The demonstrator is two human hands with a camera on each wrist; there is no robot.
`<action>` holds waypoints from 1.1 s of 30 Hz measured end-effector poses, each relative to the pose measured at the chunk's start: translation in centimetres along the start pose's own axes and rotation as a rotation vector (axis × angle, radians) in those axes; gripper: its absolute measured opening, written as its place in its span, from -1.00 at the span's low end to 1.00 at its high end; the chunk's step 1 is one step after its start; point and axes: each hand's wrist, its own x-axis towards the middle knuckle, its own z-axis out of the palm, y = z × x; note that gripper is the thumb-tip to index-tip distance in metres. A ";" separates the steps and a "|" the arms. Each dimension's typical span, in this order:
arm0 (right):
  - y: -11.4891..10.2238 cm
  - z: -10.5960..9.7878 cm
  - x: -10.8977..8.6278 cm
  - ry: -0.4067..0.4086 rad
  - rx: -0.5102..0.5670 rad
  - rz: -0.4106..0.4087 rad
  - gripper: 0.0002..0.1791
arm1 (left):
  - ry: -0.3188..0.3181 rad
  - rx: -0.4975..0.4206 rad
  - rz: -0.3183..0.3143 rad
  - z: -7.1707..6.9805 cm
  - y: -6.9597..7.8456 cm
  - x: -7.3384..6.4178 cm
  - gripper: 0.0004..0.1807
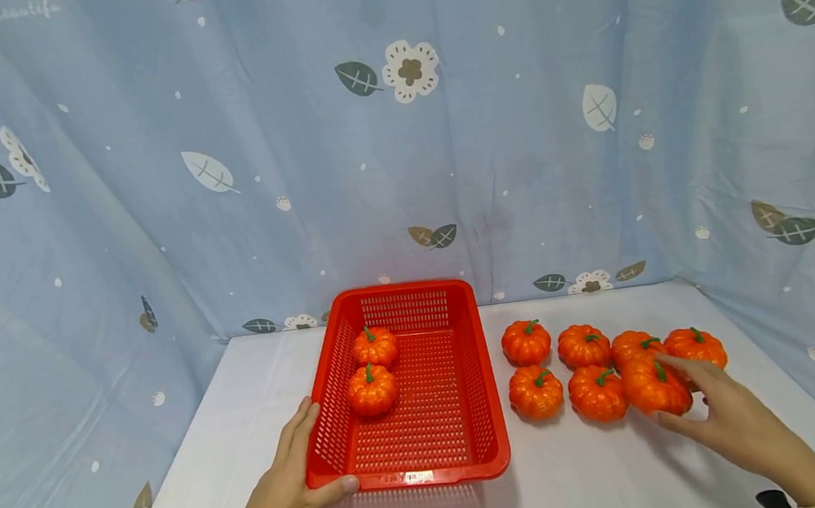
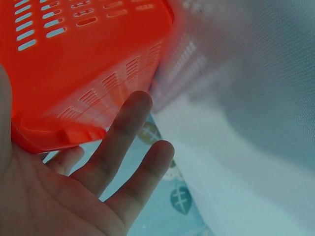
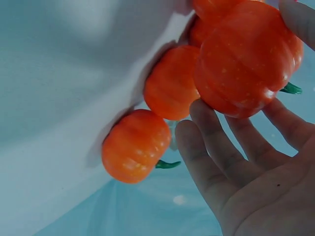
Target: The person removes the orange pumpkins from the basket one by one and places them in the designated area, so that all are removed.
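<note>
My right hand holds a small orange pumpkin with a green stem, thumb on one side and fingers on the other. In the right wrist view, this held pumpkin looks raised above the others. My left hand grips the near left corner of a red plastic basket, its thumb at the front rim and its fingers along the left side. Inside the basket, along its left wall, are two pumpkins, a rear one and a front one.
Several more pumpkins stand in two rows right of the basket, among them a front one beside it and a back one at the far right. The white table meets a blue patterned curtain at the back and sides.
</note>
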 end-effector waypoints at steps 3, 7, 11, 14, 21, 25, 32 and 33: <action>0.3 0.2 0.0 -0.024 -0.006 0.017 0.02 | 0.000 0.002 0.000 0.0 0.0 0.0 0.25; 0.8 0.4 0.1 -0.037 -0.019 0.025 0.02 | -0.001 0.003 0.000 0.0 0.1 0.0 0.25; 1.5 0.7 0.1 -0.060 -0.025 0.032 0.01 | -0.007 0.001 -0.004 -0.1 0.0 0.0 0.25; 2.1 1.0 0.1 -0.095 -0.030 0.056 0.01 | -0.018 -0.004 -0.016 -0.1 0.0 0.0 0.25; 2.9 1.8 0.3 -0.141 -0.018 0.098 0.04 | -0.007 0.000 -0.005 0.0 0.0 0.0 0.25; 2.8 1.9 0.3 -0.124 -0.021 0.073 0.02 | -0.001 0.003 -0.001 0.0 -0.1 0.0 0.25; 2.7 1.9 0.3 -0.122 -0.011 0.076 0.04 | -0.006 0.000 -0.006 0.1 0.0 0.1 0.25; 2.7 1.9 0.3 -0.118 -0.010 0.073 0.05 | -0.007 -0.001 -0.008 0.1 0.0 0.1 0.25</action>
